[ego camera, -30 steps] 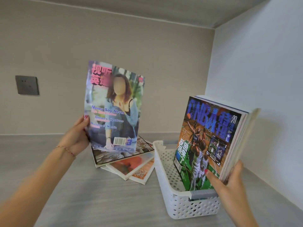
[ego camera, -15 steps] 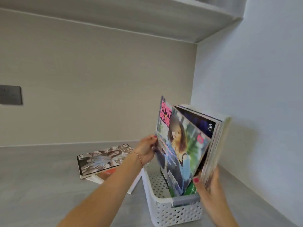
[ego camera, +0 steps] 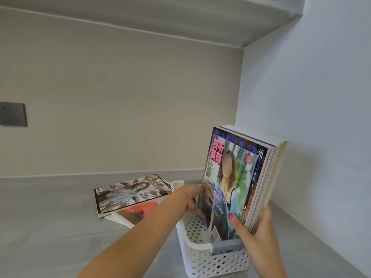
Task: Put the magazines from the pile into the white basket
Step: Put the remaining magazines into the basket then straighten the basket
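Note:
A white perforated basket (ego camera: 198,255) stands on the grey shelf at the lower right. Several magazines stand upright in it, leaning right. The front one is a magazine with a woman on its cover (ego camera: 226,189), its lower edge down inside the basket. My left hand (ego camera: 193,199) grips that cover's left edge. My right hand (ego camera: 259,227) clasps the upright stack (ego camera: 267,177) from the right, thumb pressed on the front cover. A pile of magazines (ego camera: 132,195) lies flat on the shelf to the basket's left.
The grey shelf surface (ego camera: 50,227) stretches left and forward. A white side wall (ego camera: 321,137) rises close to the basket's right. A dark wall plate (ego camera: 12,114) sits on the back wall at the far left. Another shelf (ego camera: 180,15) hangs overhead.
My left hand carried the woman-cover magazine from above the pile rightward and down into the basket, in front of the basketball magazine. My right hand kept holding the stack.

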